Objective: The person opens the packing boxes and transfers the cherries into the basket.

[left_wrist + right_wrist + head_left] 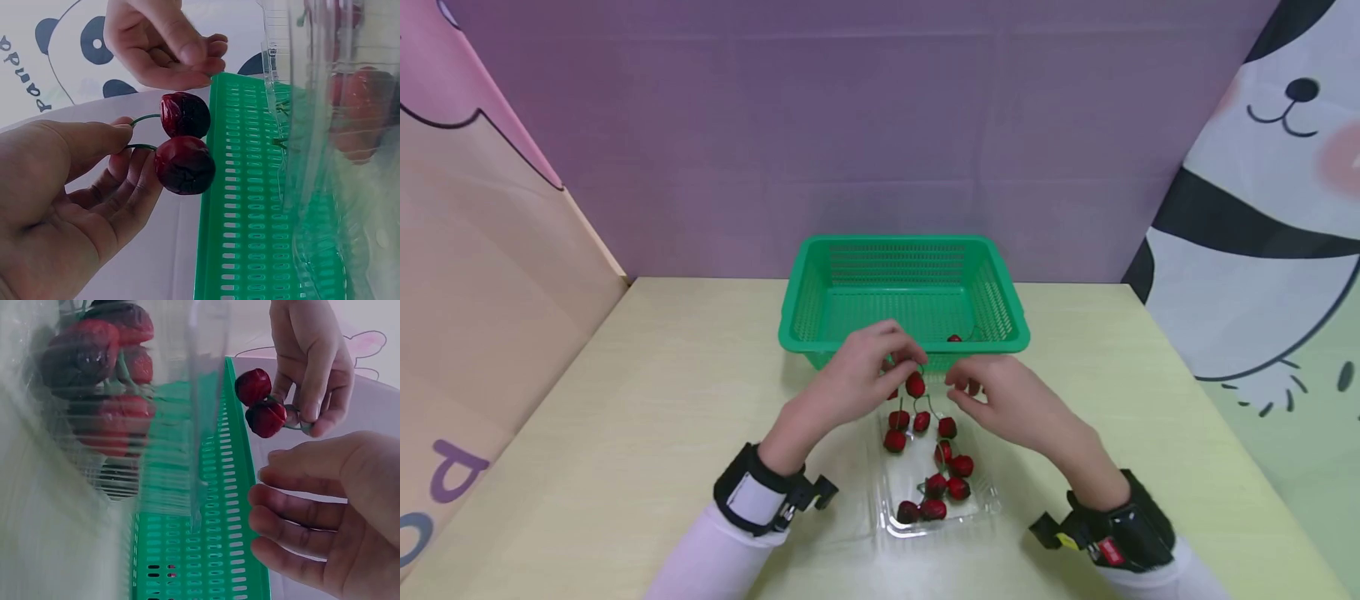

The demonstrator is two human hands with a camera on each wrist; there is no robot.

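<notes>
My left hand point(861, 383) pinches the green stems of two dark red cherries point(185, 165) between thumb and forefinger. The pair hangs just in front of the green basket's near rim. My right hand point(1011, 400), fingers loosely bent and holding nothing, hovers to the right of them. Below both hands lies a clear plastic box point(898, 482) with several stemmed cherries point(961, 466) in it. Behind stands the green slotted basket point(895, 300), where a cherry point(954, 338) shows near the front right corner.
Everything rests on a pale wood-grain table point(670, 400). A purple cloth backdrop point(880, 125) rises behind the basket. Printed panels stand on both sides, one with a panda point(1247, 300) at the right.
</notes>
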